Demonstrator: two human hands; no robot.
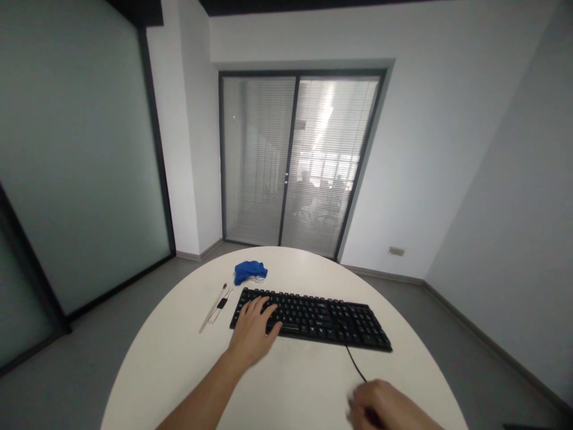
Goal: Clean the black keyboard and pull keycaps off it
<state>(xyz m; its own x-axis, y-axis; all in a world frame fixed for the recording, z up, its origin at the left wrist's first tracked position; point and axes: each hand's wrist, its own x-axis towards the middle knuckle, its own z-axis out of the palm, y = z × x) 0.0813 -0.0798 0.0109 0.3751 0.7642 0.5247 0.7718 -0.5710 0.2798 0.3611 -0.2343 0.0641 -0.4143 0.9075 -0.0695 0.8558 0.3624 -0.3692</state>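
Observation:
A black keyboard (313, 318) lies across the round white table. My left hand (254, 328) rests on its left end with the fingers spread over the keys. A thin black cable (356, 363) runs from the keyboard's near edge towards my right hand (376, 405). That hand is near the table's front, fingers curled and blurred; whether the cable is inside them cannot be made out. Left of the keyboard lie a slim stick-like tool (212, 310) and a thin metal tool with a black middle (221, 303). Behind them sits a crumpled blue cloth (249, 271).
The round table (286, 382) has a curved edge on both sides. Beyond it are a glass door with blinds (259, 161), white walls and a grey floor. A frosted glass partition (80, 149) stands at the left.

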